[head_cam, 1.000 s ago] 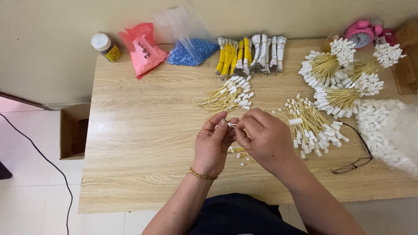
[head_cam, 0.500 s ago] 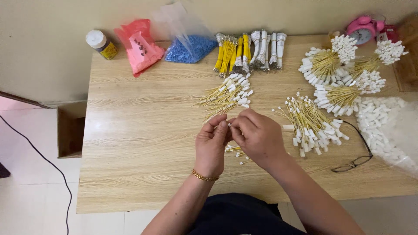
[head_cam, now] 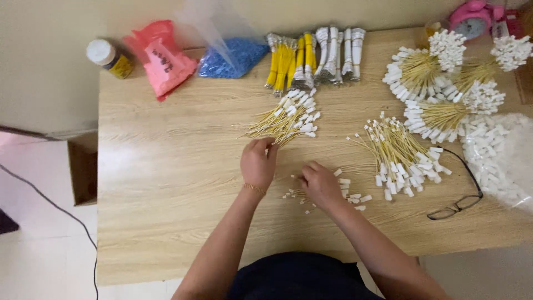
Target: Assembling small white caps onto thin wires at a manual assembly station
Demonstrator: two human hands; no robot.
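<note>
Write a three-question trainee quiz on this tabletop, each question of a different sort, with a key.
1. True or false: the left hand reaches to the fan of yellow wires with white tips.
2. The right hand rests on: A) the eyeglasses B) the loose white pieces C) the pink bag
3. Fill in: the clear bag at the table's far edge holds ____ bits.

Key: 1 true; 2 B; 3 blue.
</note>
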